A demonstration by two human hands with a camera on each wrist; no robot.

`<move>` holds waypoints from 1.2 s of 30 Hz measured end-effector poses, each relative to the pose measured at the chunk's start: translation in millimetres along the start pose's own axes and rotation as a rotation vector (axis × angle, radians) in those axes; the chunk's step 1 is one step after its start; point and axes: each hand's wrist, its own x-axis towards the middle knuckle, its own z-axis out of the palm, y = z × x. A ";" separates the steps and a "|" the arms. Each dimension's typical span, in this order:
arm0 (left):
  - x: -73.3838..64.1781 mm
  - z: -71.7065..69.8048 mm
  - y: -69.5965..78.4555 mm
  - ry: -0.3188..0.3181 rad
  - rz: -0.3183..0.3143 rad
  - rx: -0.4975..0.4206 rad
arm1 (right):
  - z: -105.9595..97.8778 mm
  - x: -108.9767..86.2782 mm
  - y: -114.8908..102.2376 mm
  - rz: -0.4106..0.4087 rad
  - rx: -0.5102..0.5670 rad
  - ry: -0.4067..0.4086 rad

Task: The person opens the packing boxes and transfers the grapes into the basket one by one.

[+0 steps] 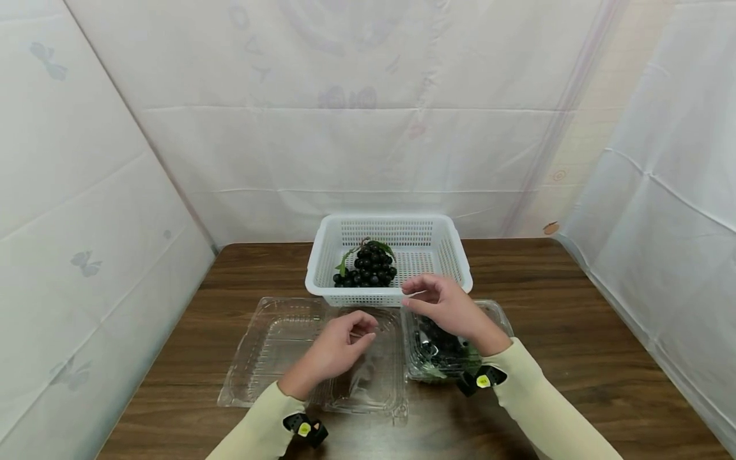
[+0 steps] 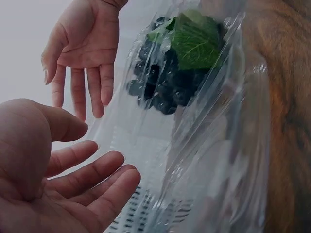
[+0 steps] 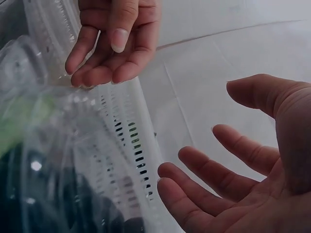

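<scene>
My left hand [image 1: 339, 345] hovers over an opened clear plastic clamshell box [image 1: 282, 338], its fingers loosely bent around nothing. Above a second clamshell box [image 1: 437, 358], closed over dark grapes and a green leaf [image 2: 197, 41], is my right hand [image 1: 445, 306]; its fingers are relaxed and hold nothing. In the left wrist view the dark grapes [image 2: 167, 87] show through the clear lid. Behind both boxes stands a white plastic basket [image 1: 330, 236] with a bunch of dark grapes [image 1: 372, 263] and leaves in its left half. The right fingertips overlap the basket's front right rim in the head view.
A dark wooden table [image 1: 552, 306] carries the boxes and basket. White sheeting [image 1: 345, 153] rises behind the table and along both sides. The opened box lies left of the filled one, their edges side by side, both close to the basket's front.
</scene>
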 end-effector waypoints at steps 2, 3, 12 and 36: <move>1.3 3.9 -0.5 -0.003 -0.008 -0.008 | 0.7 -3.0 3.6 0.019 -0.011 0.007; 1.8 5.9 -0.8 -0.005 -0.012 -0.009 | 0.7 -4.5 4.9 0.030 -0.016 0.014; 7.1 19.5 -0.6 0.013 -0.036 -0.039 | -2.5 -14.2 21.6 0.020 -0.013 0.084; 1.8 30.0 15.4 -0.136 -0.117 -0.011 | -16.8 -50.5 17.9 -0.074 -0.447 0.005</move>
